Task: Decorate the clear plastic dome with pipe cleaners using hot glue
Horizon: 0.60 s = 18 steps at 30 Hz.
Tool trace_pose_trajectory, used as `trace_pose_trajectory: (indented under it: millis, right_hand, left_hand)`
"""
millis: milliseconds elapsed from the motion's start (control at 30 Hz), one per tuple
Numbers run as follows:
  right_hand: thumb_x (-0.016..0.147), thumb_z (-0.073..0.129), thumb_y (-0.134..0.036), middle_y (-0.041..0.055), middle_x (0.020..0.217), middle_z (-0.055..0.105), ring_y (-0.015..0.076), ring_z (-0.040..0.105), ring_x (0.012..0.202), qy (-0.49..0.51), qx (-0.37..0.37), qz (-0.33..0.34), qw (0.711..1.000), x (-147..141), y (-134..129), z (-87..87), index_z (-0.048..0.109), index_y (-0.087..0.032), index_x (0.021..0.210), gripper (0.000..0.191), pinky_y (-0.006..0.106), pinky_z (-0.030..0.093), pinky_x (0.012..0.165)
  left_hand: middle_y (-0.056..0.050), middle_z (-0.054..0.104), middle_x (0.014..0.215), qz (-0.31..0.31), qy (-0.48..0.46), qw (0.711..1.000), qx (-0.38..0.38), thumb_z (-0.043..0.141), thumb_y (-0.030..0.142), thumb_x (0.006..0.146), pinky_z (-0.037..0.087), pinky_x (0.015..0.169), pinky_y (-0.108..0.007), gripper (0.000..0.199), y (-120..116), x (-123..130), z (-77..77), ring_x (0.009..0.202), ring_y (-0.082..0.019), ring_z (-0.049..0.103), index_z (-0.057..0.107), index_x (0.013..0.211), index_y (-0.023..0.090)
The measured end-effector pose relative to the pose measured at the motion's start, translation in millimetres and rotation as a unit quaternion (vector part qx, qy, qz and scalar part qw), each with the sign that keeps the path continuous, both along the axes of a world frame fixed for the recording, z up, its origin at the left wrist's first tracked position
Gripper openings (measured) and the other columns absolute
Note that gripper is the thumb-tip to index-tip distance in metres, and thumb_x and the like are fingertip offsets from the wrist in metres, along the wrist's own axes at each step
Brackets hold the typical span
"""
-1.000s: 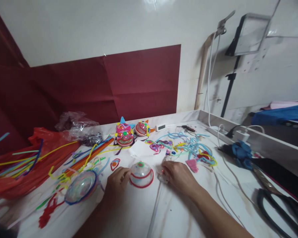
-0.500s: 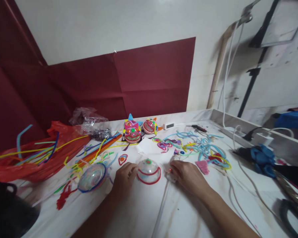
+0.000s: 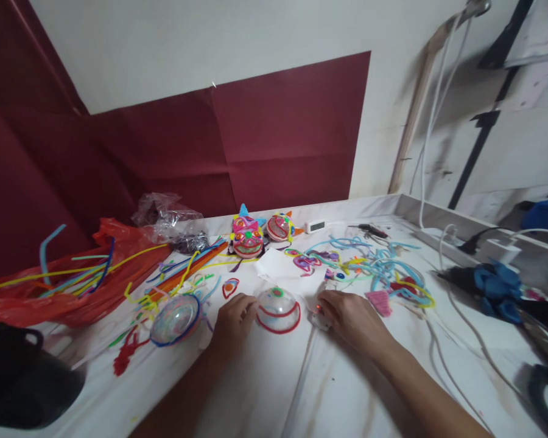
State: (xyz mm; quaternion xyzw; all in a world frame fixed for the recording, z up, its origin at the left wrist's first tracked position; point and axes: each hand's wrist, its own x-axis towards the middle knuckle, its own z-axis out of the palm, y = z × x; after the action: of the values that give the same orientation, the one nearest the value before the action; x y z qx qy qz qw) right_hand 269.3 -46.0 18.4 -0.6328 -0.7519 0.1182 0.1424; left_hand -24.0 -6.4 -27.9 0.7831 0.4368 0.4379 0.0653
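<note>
Centrally on the tabletop (image 3: 265, 386), the red-trimmed clear dome (image 3: 278, 311) is edged by the left hand (image 3: 236, 317), fingers loosely curled; across a gap, the right hand (image 3: 348, 317) is bunched by a white object (image 3: 321, 321). Grips cannot be told.

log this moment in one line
left hand: beside clear dome, contact unclear | right hand: at white item, red glow | dome: red trim
</note>
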Motion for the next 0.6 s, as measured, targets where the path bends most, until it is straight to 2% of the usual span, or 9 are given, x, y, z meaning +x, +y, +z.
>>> trace_pose_trajectory:
  millis: [267, 600]
  right_hand:
    - [0.109, 0.052, -0.006, 0.0150, 0.110, 0.087, 0.0283, 0.081, 0.100, -0.004, 0.004, -0.002, 1.000, -0.2, 0.4, -0.8, 0.077, -0.018, 0.099, 0.029, 0.029, 0.036, 0.074]
    - [0.107, 0.058, -0.006, 0.0125, 0.104, 0.087, 0.0264, 0.081, 0.093, -0.017, 0.012, -0.009, 1.000, -0.7, 1.6, -1.7, 0.076, -0.020, 0.094, 0.026, 0.028, 0.034, 0.071]
  left_hand:
    - [-0.003, 0.081, 0.080, -0.002, -0.008, 1.000, -0.019, 0.057, 0.033, 0.101, 0.060, 0.062, -0.029, 0.030, -1.4, 3.3, 4.6, 0.068, -0.021, 0.076, 0.081, 0.085, 0.025]
    - [-0.005, 0.081, 0.078, 0.008, -0.008, 0.999, -0.040, 0.054, 0.039, 0.101, 0.060, 0.062, -0.031, 0.035, -3.7, 5.5, 7.2, 0.068, -0.022, 0.075, 0.081, 0.082, 0.024]
